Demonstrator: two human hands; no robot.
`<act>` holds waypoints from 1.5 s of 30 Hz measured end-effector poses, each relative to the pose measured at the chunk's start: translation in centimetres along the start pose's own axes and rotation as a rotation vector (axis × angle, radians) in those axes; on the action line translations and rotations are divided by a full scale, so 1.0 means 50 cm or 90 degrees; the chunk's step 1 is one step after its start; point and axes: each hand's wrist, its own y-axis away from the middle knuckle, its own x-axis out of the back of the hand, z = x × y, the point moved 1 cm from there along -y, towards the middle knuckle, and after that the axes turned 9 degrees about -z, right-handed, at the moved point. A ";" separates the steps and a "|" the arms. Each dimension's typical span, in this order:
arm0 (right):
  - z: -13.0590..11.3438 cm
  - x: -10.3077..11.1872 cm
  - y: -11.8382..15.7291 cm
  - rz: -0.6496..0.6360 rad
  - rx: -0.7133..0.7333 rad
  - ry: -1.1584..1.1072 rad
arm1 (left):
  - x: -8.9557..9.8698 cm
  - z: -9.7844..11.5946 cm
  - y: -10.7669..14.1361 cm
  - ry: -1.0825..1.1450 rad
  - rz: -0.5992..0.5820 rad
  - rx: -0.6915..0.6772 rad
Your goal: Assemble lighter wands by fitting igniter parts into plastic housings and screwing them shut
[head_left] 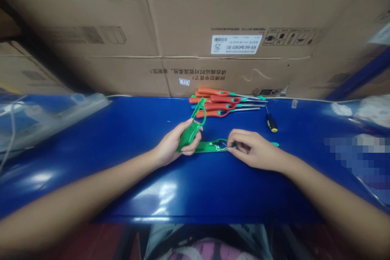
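My left hand is closed around a green plastic half-shell of a long-nosed lighter, tilted up with its trigger loop at the top. Below it on the blue table lies the other green half-shell, partly behind my left fingers. Small dark parts and a thin white wire sit in that lower shell. My right hand is over the shell's right part, thumb and forefinger pinched together at the wire. A teal tip shows beyond my right hand; the middle stretch is hidden under it.
Several orange and red long-nosed lighters lie piled at the table's back. A black and yellow screwdriver lies right of them. Behind stands a large cardboard box. Clear plastic bags are at the left, more wrapping at the right.
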 end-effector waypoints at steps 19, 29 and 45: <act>0.013 -0.003 -0.003 0.040 0.004 -0.018 | 0.021 -0.027 0.010 -0.814 0.034 -0.189; 0.011 -0.008 -0.005 0.058 -0.001 -0.007 | 0.026 -0.032 0.008 -0.827 0.073 -0.233; -0.002 0.004 0.001 -0.006 -0.002 0.019 | 0.068 -0.030 -0.010 -0.740 0.233 -0.182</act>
